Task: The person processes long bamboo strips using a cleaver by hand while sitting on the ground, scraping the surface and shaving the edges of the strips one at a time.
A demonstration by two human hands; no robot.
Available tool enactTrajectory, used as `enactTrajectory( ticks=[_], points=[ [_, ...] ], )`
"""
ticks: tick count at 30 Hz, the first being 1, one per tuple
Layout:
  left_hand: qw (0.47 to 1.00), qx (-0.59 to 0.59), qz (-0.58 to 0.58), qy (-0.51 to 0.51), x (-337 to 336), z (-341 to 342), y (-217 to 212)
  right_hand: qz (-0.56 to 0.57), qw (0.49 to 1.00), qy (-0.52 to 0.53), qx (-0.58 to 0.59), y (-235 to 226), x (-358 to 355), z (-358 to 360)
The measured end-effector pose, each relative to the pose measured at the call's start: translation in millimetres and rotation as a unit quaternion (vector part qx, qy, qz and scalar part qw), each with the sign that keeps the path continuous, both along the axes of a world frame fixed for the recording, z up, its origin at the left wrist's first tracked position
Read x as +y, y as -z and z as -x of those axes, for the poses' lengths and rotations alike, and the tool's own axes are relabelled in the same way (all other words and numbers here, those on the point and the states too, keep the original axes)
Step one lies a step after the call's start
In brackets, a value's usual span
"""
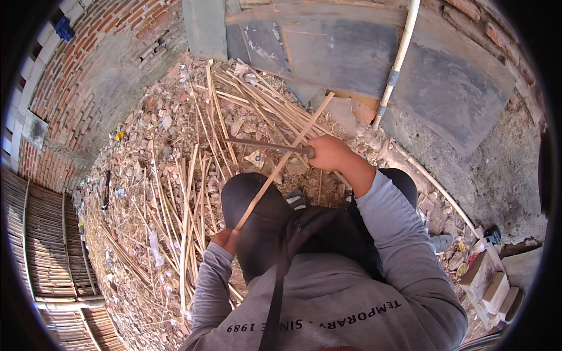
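Observation:
A long pale bamboo strip (263, 188) slants from my lap up toward the wall. Its near end is in my left hand (227, 238), whose fingers are closed around it beside my left knee. My right hand (333, 155) is closed on the handle of a long, dark-bladed knife (266, 144). The blade points left and crosses the strip above its middle; I cannot tell how deep any contact is. Several cut bamboo strips (275, 111) lie in a heap beyond my hands. More loose strips (186, 216) lie on the ground to the left of my knee.
Rubble and dry litter (134, 158) cover the ground. A grey board (363, 52) leans at the far wall, with a pale pipe (397, 64) before it. Brick wall (88, 88) stands at the left, above a bamboo slat panel (47, 240). Wooden pieces (486, 281) lie at the right.

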State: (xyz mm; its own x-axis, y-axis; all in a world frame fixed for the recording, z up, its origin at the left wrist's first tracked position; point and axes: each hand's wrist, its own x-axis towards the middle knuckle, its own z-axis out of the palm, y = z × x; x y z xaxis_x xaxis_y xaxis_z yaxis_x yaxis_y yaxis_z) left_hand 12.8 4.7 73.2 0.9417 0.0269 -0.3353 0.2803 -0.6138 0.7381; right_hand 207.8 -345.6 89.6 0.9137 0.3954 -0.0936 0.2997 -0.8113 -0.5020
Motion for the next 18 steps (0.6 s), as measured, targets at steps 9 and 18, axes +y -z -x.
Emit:
enactTrajectory(
  ticks=[9,18],
  points=[
    [1.000,-0.007,0.009,-0.002,5.2,-0.1,10.2,-0.056,0.997,0.040,-0.039,22.9,-9.8,-13.8],
    [1.000,-0.020,0.015,-0.008,8.7,2.3,16.4,0.007,1.000,-0.008,0.011,-0.3,-1.2,-3.3]
  ],
)
